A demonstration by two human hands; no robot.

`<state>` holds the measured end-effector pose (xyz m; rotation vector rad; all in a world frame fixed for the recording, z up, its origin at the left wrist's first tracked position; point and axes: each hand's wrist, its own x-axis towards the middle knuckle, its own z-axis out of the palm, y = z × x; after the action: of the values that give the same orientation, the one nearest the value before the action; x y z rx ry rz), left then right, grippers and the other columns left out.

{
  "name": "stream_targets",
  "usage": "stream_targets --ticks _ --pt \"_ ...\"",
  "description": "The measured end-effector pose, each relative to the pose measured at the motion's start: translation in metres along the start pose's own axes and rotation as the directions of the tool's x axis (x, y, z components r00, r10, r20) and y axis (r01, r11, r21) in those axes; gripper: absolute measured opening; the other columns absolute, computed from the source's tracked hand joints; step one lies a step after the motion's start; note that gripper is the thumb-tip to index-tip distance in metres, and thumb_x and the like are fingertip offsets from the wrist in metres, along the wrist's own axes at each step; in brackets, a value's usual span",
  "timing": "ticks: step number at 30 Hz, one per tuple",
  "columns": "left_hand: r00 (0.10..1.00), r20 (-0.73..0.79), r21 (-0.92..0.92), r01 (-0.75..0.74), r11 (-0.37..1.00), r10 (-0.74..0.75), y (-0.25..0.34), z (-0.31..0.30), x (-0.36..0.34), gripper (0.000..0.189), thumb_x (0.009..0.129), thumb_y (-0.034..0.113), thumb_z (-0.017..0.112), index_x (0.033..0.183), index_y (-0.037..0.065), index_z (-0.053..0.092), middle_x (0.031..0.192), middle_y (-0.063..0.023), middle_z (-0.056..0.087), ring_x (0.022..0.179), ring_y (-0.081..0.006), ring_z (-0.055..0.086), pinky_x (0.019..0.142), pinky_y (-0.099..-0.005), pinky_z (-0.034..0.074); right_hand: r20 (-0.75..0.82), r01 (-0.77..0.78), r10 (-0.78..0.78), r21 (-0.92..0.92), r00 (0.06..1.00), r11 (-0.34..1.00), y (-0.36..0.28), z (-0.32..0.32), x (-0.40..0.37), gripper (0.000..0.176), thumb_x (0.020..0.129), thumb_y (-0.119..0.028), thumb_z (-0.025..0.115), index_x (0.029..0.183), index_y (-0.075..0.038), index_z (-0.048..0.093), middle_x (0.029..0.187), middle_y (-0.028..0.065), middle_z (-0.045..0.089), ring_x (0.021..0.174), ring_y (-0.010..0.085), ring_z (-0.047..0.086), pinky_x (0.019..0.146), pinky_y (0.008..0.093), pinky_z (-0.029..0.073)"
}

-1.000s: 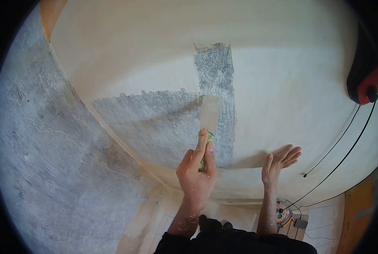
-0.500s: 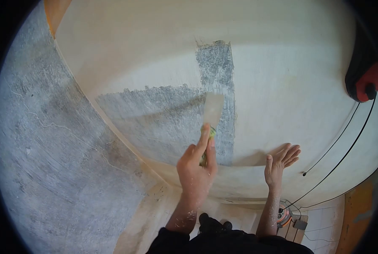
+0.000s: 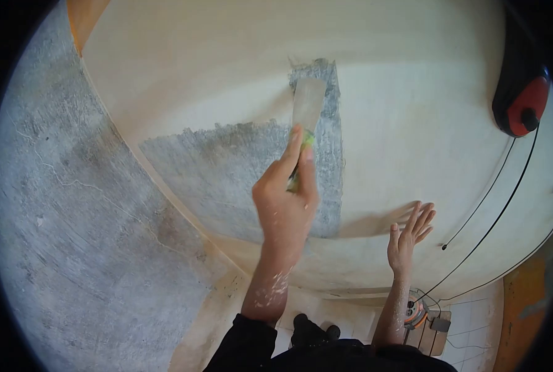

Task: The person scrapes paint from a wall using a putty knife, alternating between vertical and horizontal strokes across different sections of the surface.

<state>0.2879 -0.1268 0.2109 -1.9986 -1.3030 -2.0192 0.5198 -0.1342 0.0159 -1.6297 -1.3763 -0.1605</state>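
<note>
My left hand grips the green handle of a scraper with a wide flat blade. The blade lies over the upper part of a grey strip on the cream wall. Left of the strip, a wider grey patch shows rough edges against the cream coating. My right hand is open with its fingers spread, at the lower part of the wall, and holds nothing. White flecks cover both forearms.
A cracked grey wall meets the cream wall at a corner on the left. At upper right hangs a red and black device with dark cables. An orange and grey round object sits on the floor near a small wooden piece.
My left hand and the scraper have moved up along the grey strip. My right hand has shifted slightly up, its fingers more spread. The red and black device appears slightly further left and lower.
</note>
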Motion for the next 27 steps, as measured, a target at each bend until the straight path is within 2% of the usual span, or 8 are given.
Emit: stream_targets --ticks 1,2,7,11,14,18,22,27 --pt "1.000 -0.004 -0.005 -0.014 1.000 0.014 0.003 -0.003 0.005 0.034 0.092 0.004 0.067 0.127 0.002 0.066 0.070 -0.0124 0.067 0.059 -0.0092 0.059 0.056 -0.0255 0.047 0.007 -0.012 0.012 0.003 1.000 1.000 0.000 -0.002 0.001 0.076 0.103 -0.055 0.033 0.159 -0.011 0.006 0.165 0.0172 -0.009 0.152 0.0338 -0.014 0.115 0.0584 -0.016" --pt "0.988 0.089 -0.041 0.131 0.991 -0.127 0.007 -0.009 -0.004 0.036 0.098 0.012 0.062 0.132 0.002 0.061 0.112 -0.0180 0.072 0.097 -0.0108 0.066 0.079 -0.0256 0.053 0.019 -0.008 0.009 -0.019 1.000 1.000 0.002 -0.005 0.000 0.076 0.103 -0.055 0.033 0.159 -0.011 0.007 0.165 0.0170 -0.007 0.152 0.0336 -0.014 0.115 0.0585 -0.016" --pt "0.994 0.043 -0.031 0.101 0.994 -0.100 0.021 -0.003 0.022 0.035 0.099 0.014 0.060 0.132 0.003 0.062 0.118 -0.0194 0.069 0.107 -0.0180 0.067 0.084 -0.0281 0.054 0.046 -0.007 0.009 -0.051 0.999 0.999 0.007 -0.008 -0.001 0.074 0.103 -0.054 0.033 0.160 -0.012 0.009 0.166 0.0162 -0.004 0.152 0.0332 -0.011 0.115 0.0585 -0.016" --pt "0.988 0.088 -0.001 0.128 0.992 -0.127 0.026 -0.011 0.019 0.034 0.099 0.014 0.060 0.132 0.003 0.062 0.118 -0.0197 0.069 0.106 -0.0192 0.068 0.085 -0.0286 0.054 0.038 -0.021 0.022 -0.029 0.999 0.999 0.001 -0.011 -0.003 0.073 0.103 -0.054 0.033 0.160 -0.014 0.008 0.166 0.0151 -0.004 0.152 0.0327 -0.011 0.115 0.0592 -0.016" --pt "0.990 -0.078 0.043 -0.111 0.993 0.114 0.013 0.009 0.028 0.033 0.093 0.005 0.065 0.126 0.000 0.065 0.069 -0.0099 0.068 0.059 -0.0072 0.062 0.054 -0.0239 0.047 0.026 -0.013 0.014 -0.040 1.000 0.999 0.004 -0.007 0.001 0.074 0.103 -0.054 0.033 0.160 -0.014 0.008 0.166 0.0147 -0.004 0.152 0.0324 -0.011 0.114 0.0599 -0.016" --pt "0.994 -0.045 0.084 -0.100 0.991 0.104 0.021 0.001 0.032 0.033 0.093 0.006 0.065 0.126 0.000 0.065 0.068 -0.0114 0.067 0.058 -0.0079 0.061 0.053 -0.0247 0.046 0.049 -0.027 0.031 -0.069 0.998 0.997 0.004 -0.007 -0.002 0.074 0.103 -0.055 0.033 0.160 -0.014 0.007 0.166 0.0149 -0.005 0.152 0.0322 -0.012 0.114 0.0600 -0.016" --pt "0.993 0.052 0.028 0.104 0.994 -0.105 0.031 0.002 0.024 0.034 0.098 0.015 0.061 0.131 0.004 0.063 0.109 -0.0203 0.073 0.094 -0.0121 0.069 0.076 -0.0276 0.054 0.044 -0.007 0.011 -0.075 0.999 0.997 0.007 -0.006 -0.002 0.075 0.103 -0.055 0.033 0.160 -0.013 0.007 0.166 0.0157 -0.005 0.152 0.0324 -0.012 0.114 0.0596 -0.017" --pt "0.995 0.069 0.014 0.065 0.998 -0.066 0.027 -0.005 0.019 0.034 0.098 0.016 0.062 0.129 0.003 0.064 0.108 -0.0198 0.073 0.088 -0.0112 0.069 0.072 -0.0261 0.053 0.031 -0.040 0.042 -0.050 0.999 0.998 0.002 -0.004 -0.005 0.075 0.103 -0.055 0.033 0.160 -0.013 0.006 0.166 0.0158 -0.006 0.152 0.0327 -0.013 0.114 0.0596 -0.016"
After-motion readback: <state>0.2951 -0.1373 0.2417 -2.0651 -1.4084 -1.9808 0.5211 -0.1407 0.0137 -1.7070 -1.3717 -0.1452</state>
